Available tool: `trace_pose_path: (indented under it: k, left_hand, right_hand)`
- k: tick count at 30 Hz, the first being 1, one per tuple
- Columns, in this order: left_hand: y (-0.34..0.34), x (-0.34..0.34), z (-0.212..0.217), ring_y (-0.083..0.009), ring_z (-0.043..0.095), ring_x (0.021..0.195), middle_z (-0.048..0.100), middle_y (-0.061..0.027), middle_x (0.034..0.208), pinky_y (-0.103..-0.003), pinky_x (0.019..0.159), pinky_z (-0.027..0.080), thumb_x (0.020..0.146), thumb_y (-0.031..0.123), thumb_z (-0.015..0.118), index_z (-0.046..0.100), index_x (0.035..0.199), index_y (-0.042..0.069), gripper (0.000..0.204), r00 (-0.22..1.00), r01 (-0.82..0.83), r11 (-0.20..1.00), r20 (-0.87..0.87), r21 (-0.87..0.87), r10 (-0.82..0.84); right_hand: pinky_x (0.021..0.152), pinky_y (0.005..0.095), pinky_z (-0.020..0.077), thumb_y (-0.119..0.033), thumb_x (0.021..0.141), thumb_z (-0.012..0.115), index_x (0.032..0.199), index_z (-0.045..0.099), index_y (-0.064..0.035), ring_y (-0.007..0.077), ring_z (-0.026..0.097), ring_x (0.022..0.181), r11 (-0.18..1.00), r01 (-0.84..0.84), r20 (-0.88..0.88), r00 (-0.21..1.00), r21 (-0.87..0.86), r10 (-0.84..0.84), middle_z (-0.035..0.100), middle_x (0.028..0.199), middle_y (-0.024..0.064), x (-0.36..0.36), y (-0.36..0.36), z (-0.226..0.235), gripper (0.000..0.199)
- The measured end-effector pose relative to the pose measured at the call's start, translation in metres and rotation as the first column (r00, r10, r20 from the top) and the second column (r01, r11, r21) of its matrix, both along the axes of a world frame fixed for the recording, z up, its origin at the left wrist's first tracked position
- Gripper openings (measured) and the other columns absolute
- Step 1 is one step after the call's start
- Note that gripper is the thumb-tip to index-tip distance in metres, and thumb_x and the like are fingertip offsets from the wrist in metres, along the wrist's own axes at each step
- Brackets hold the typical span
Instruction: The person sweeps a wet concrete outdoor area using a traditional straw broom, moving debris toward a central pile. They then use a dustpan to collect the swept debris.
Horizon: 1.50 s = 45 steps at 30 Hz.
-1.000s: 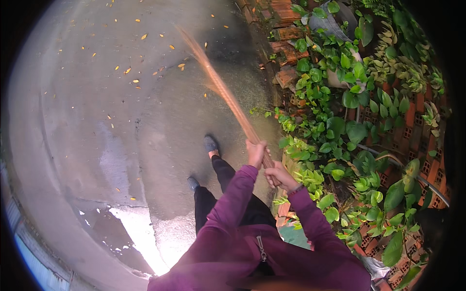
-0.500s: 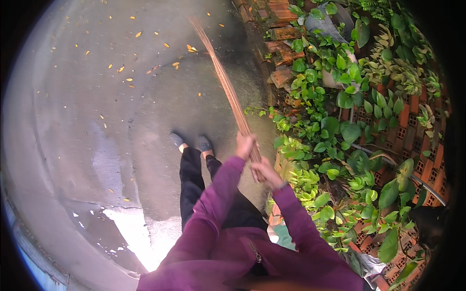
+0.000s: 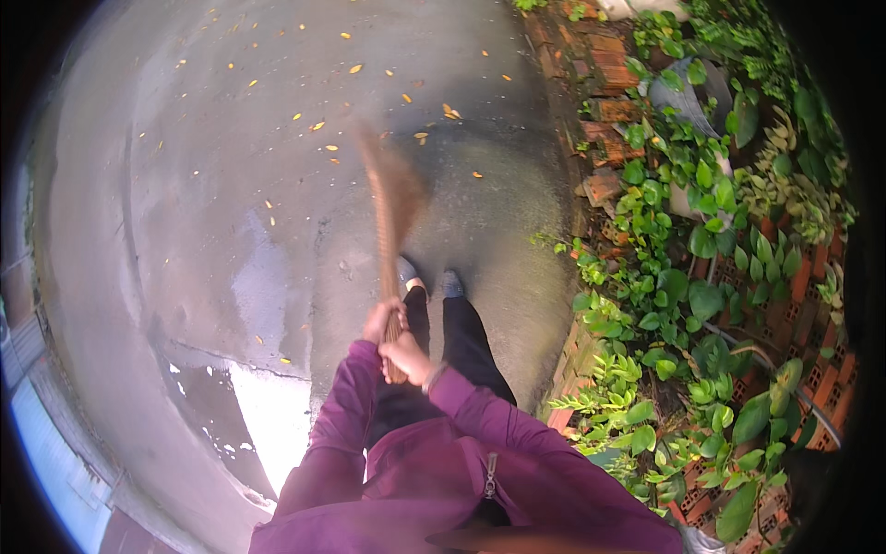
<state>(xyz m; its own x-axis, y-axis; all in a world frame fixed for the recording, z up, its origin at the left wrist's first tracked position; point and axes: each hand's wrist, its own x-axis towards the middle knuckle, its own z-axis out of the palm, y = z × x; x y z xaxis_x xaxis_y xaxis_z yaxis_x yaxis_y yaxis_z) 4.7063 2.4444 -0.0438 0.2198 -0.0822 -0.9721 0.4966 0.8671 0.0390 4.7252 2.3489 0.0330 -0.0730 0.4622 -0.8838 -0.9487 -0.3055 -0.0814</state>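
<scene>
Both hands, left [image 3: 380, 319] and right [image 3: 406, 356], wrapped their fingers tight around the upper handle of a light, springy-bristled broom [image 3: 389, 222].

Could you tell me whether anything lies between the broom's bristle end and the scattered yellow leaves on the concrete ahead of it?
Nothing visible does. The broom, gripped by the left hand and right hand, points over bare concrete toward the leaves. The plant bed lies off to the right.
</scene>
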Motion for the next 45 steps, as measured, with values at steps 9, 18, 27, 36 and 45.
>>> trace_pose_path:
  k: [9,18,27,36,45]
  left_hand:
    - [-0.028,0.062,0.055,-0.0156,0.049,0.044,0.047,-0.0072,0.063,-0.03,0.035,0.042,0.07,0.0,0.054,0.037,0.095,0.003,0.031,0.986,-0.047,0.898,0.164,0.438,-0.028]
    - [-0.051,0.09,-0.054,-0.0141,0.044,0.052,0.045,0.0004,0.057,-0.03,0.05,0.038,0.071,0.019,0.058,0.047,0.06,0.012,0.017,0.847,0.142,0.897,0.52,-0.418,0.109]
    - [0.121,0.021,-0.02,-0.0148,0.043,0.045,0.044,-0.0032,0.053,-0.028,0.042,0.038,0.071,0.007,0.054,0.045,0.075,0.006,0.01,0.701,-0.71,0.659,0.154,0.246,0.697]
    - [0.017,-0.12,0.09,-0.0133,0.041,0.047,0.04,-0.0014,0.058,-0.027,0.042,0.038,0.074,0.013,0.053,0.046,0.09,0.009,0.018,0.116,-0.938,0.074,0.107,0.339,0.988]
    - [-0.17,-0.16,0.014,-0.0177,0.046,0.049,0.044,-0.0036,0.055,-0.031,0.048,0.042,0.069,0.011,0.052,0.044,0.062,0.009,0.01,-0.149,-0.942,-0.064,-0.238,0.33,0.96]
  right_hand:
    - [0.032,0.0284,0.039,-0.005,0.072,0.053,0.091,0.042,-0.0029,0.0138,0.045,0.037,0.999,0.002,0.188,0.982,0.04,-0.009,0.046,0.053,0.0037,0.043,-0.038,0.037,0.022]
    - [0.049,0.028,0.045,-0.013,0.077,0.053,0.074,0.049,-0.0105,0.0131,0.051,0.052,0.881,0.133,0.029,0.991,-0.454,-0.134,0.047,0.058,-0.0003,0.08,0.001,-0.012,0.005]
    - [0.035,0.0316,0.044,-0.006,0.072,0.056,0.071,0.05,-0.0012,0.018,0.051,0.039,0.75,-0.661,0.099,0.749,0.037,0.655,0.05,0.055,0.0066,0.077,0.155,-0.007,0.008]
    - [0.03,0.0317,0.0423,-0.006,0.072,0.056,0.083,0.044,0.0045,0.0189,0.051,0.037,0.094,-0.964,0.255,0.159,0.248,0.954,0.047,0.052,0.008,-0.018,0.106,0.059,0.019]
    - [0.042,0.0242,0.0418,-0.015,0.069,0.063,0.072,0.055,-0.0047,0.0138,0.051,0.047,-0.103,-0.973,-0.255,-0.155,0.204,0.954,0.051,0.055,0.0037,-0.067,0.02,-0.001,0.014]
